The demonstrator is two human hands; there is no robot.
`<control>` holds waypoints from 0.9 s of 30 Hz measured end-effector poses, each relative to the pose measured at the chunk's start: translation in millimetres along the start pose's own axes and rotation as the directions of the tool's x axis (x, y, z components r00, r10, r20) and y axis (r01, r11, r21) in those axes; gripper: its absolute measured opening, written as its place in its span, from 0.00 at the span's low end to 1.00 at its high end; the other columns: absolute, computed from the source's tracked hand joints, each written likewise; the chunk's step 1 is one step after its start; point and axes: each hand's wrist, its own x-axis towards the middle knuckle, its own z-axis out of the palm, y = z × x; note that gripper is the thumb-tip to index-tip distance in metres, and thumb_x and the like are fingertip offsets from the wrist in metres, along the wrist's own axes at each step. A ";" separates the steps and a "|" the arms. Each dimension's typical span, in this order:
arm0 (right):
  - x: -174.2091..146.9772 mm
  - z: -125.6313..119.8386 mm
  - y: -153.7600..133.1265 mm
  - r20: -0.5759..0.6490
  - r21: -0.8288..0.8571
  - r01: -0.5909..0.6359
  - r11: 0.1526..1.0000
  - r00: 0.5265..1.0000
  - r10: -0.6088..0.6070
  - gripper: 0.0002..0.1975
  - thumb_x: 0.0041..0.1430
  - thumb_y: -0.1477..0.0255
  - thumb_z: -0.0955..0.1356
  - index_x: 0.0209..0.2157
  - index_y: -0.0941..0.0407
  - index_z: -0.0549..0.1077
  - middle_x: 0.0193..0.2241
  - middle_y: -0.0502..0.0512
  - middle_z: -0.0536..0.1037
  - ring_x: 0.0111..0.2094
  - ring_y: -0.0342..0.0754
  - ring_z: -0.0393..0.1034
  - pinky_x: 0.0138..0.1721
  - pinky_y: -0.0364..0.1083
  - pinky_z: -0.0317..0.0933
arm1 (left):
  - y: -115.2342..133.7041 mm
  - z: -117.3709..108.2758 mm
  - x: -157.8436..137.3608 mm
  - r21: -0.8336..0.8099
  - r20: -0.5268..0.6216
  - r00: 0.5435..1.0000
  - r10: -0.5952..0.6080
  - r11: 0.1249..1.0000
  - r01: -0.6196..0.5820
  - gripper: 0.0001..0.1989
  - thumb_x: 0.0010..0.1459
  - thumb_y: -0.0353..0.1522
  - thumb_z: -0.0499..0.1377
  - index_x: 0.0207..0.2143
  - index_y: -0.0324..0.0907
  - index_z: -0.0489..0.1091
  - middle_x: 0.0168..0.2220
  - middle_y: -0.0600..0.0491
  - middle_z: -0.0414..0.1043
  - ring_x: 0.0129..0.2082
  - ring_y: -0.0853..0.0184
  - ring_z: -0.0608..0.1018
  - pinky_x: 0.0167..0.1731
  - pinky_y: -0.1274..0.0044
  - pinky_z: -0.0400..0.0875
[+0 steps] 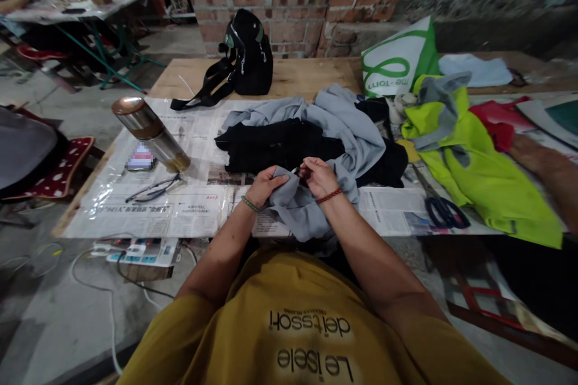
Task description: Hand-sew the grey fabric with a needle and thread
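Observation:
Grey cloth [293, 201] hangs over the table's front edge, and my left hand [266, 185] pinches its upper part between thumb and fingers. Close beside it, my right hand [320, 175] has its thumb and fingertips drawn together at the edge of the same cloth. Something small and dark shows by the right fingertips, too small to name. Behind both hands lies a folded black garment [280, 143], with more grey fabric [347, 126] bunched around and behind it.
At left stand a steel flask [151, 132], a phone [139, 157] and glasses [153, 188]. Scissors [445, 210] and a yellow-green garment [478, 174] lie right. A black bag [250, 54] and a green-white bag [400, 60] stand behind. A power strip [142, 251] sits below the edge. Another person's arm [546, 174] reaches in.

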 end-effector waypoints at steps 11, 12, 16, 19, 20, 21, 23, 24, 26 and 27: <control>-11.0 -12.6 -32.4 0.066 0.096 0.037 0.995 0.997 -0.044 0.10 0.58 0.64 0.67 0.39 0.50 0.62 0.22 0.41 0.74 0.21 0.39 0.70 0.23 0.38 0.64 | 2.4 -0.4 3.8 -0.081 -0.113 0.993 0.016 0.996 -0.025 0.17 0.37 0.39 0.70 0.25 0.38 0.70 0.22 0.58 0.69 0.22 0.75 0.69 0.25 0.81 0.65; -10.7 -14.1 -36.6 0.069 0.129 0.050 0.990 0.996 -0.059 0.10 0.58 0.66 0.68 0.40 0.50 0.63 0.22 0.41 0.74 0.21 0.38 0.70 0.23 0.38 0.65 | 2.5 -0.8 3.8 -0.084 -0.124 0.992 0.016 0.996 -0.027 0.16 0.37 0.39 0.70 0.25 0.38 0.70 0.22 0.58 0.69 0.21 0.75 0.69 0.24 0.81 0.64; -6.0 -27.0 -54.4 0.083 0.223 0.101 0.970 0.989 -0.122 0.10 0.54 0.73 0.71 0.37 0.53 0.66 0.23 0.42 0.76 0.22 0.38 0.72 0.24 0.37 0.68 | 3.4 -1.0 4.1 -0.113 -0.166 0.986 0.001 0.993 -0.021 0.15 0.36 0.38 0.70 0.23 0.38 0.70 0.20 0.59 0.67 0.20 0.75 0.67 0.22 0.82 0.62; -2.0 -38.4 -65.6 0.082 0.251 0.143 0.957 0.982 -0.168 0.09 0.53 0.74 0.71 0.31 0.55 0.66 0.23 0.44 0.77 0.22 0.38 0.72 0.23 0.37 0.69 | 4.4 -0.2 4.3 -0.141 -0.177 0.984 -0.009 0.990 -0.016 0.14 0.36 0.36 0.70 0.22 0.38 0.70 0.19 0.58 0.67 0.20 0.75 0.68 0.22 0.82 0.61; -0.9 -41.6 -68.7 0.077 0.254 0.161 0.954 0.980 -0.186 0.09 0.54 0.74 0.71 0.30 0.55 0.66 0.23 0.44 0.77 0.22 0.38 0.73 0.23 0.37 0.69 | 4.7 0.0 4.3 -0.147 -0.176 0.984 -0.011 0.989 -0.015 0.14 0.35 0.36 0.70 0.22 0.38 0.70 0.19 0.58 0.68 0.20 0.75 0.68 0.21 0.82 0.61; 0.2 -44.4 -71.6 0.070 0.257 0.179 0.950 0.977 -0.203 0.09 0.54 0.74 0.71 0.30 0.56 0.66 0.23 0.44 0.77 0.21 0.38 0.72 0.23 0.37 0.69 | 4.8 0.0 4.4 -0.152 -0.177 0.984 -0.011 0.988 -0.016 0.13 0.35 0.35 0.70 0.22 0.38 0.71 0.19 0.58 0.68 0.20 0.75 0.68 0.21 0.82 0.61; 2.1 -49.3 -76.8 0.054 0.261 0.216 0.941 0.970 -0.237 0.09 0.54 0.73 0.71 0.31 0.55 0.66 0.22 0.44 0.77 0.21 0.38 0.72 0.22 0.37 0.69 | 4.7 -0.4 4.7 -0.161 -0.183 0.983 -0.007 0.987 -0.023 0.13 0.35 0.34 0.70 0.21 0.38 0.71 0.18 0.59 0.67 0.20 0.75 0.67 0.21 0.82 0.61; 3.2 -51.6 -79.3 0.049 0.261 0.233 0.937 0.966 -0.254 0.09 0.53 0.73 0.71 0.31 0.55 0.66 0.22 0.44 0.76 0.21 0.38 0.72 0.22 0.37 0.69 | 4.4 -0.8 4.9 -0.166 -0.183 0.983 -0.005 0.986 -0.026 0.12 0.35 0.34 0.70 0.21 0.38 0.71 0.18 0.59 0.67 0.20 0.75 0.67 0.21 0.82 0.61; 5.3 -56.3 -84.1 0.047 0.256 0.264 0.930 0.958 -0.285 0.09 0.53 0.73 0.72 0.31 0.55 0.66 0.22 0.43 0.76 0.21 0.38 0.72 0.22 0.37 0.69 | 3.5 -1.6 5.5 -0.174 -0.181 0.984 -0.001 0.984 -0.031 0.12 0.36 0.33 0.69 0.20 0.38 0.70 0.18 0.59 0.67 0.19 0.76 0.67 0.21 0.83 0.61; 6.5 -58.7 -86.1 0.048 0.250 0.278 0.927 0.953 -0.299 0.10 0.53 0.72 0.72 0.31 0.54 0.66 0.22 0.43 0.76 0.21 0.38 0.72 0.22 0.37 0.69 | 2.9 -2.0 5.8 -0.178 -0.180 0.984 0.003 0.983 -0.036 0.11 0.36 0.33 0.69 0.20 0.38 0.71 0.18 0.59 0.67 0.19 0.76 0.67 0.21 0.83 0.61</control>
